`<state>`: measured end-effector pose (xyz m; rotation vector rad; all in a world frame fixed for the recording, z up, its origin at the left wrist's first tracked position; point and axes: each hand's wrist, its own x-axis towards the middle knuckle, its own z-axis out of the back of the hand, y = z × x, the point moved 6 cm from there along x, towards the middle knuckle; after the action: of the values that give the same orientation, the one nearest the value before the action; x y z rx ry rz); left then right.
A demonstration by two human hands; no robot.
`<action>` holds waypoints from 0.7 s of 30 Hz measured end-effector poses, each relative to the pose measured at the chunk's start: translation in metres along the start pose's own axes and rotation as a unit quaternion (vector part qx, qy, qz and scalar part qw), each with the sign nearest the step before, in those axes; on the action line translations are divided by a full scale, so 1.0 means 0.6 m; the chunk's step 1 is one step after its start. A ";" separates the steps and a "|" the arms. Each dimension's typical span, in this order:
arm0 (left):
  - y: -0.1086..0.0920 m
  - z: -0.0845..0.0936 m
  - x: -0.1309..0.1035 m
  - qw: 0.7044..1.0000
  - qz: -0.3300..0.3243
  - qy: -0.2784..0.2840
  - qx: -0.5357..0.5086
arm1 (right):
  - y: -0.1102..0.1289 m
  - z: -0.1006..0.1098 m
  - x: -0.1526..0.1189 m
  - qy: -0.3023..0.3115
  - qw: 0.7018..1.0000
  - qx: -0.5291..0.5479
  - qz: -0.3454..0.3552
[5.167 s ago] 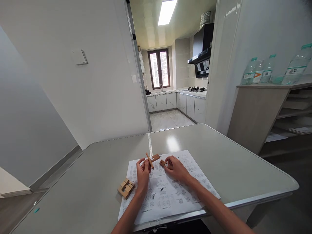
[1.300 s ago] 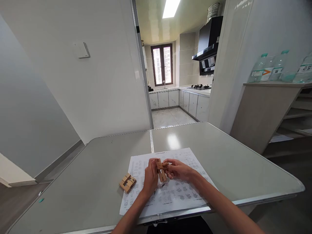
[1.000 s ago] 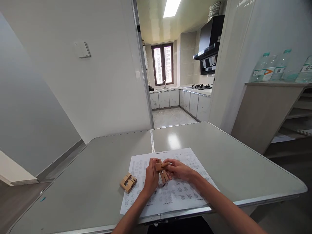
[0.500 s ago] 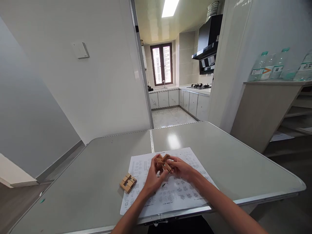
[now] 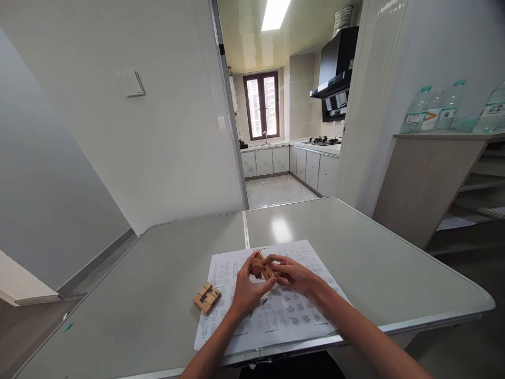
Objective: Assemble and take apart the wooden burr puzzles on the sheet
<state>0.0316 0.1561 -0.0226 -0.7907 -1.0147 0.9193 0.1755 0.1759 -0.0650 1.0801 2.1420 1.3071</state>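
Teal scrap point(image 5: 68, 327) far left on gray surface point(image 5: 150, 300). Wooden block cluster point(image 5: 207, 298) overlaps left edge of printed paper point(image 5: 284, 331). Left hand point(image 5: 248, 287) curled around crossed wooden pieces point(image 5: 268, 269), thumb out toward the other hand. Pieces sit between both hands, over the paper; right hand point(image 5: 296, 275) pinches their right side. Clear bottles point(image 5: 416, 111) on cabinet point(image 5: 430, 179), far right.

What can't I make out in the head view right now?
In the head view:
- Pieces: partly hidden by the left hand and right hand; their joints and number are unclear.
- Sheet: print too small to read, partly covered by both hands.
- Rightmost bottle: cut off by the right edge.
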 end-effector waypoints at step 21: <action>0.008 0.006 0.010 1.000 -0.002 -0.018 -0.015 | 0.003 0.025 0.005 -0.103 0.993 0.005 0.053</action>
<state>0.0286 0.1640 -0.0233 -0.7985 -1.0634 0.9199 0.1846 0.1873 -0.0702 1.2892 1.9653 1.1738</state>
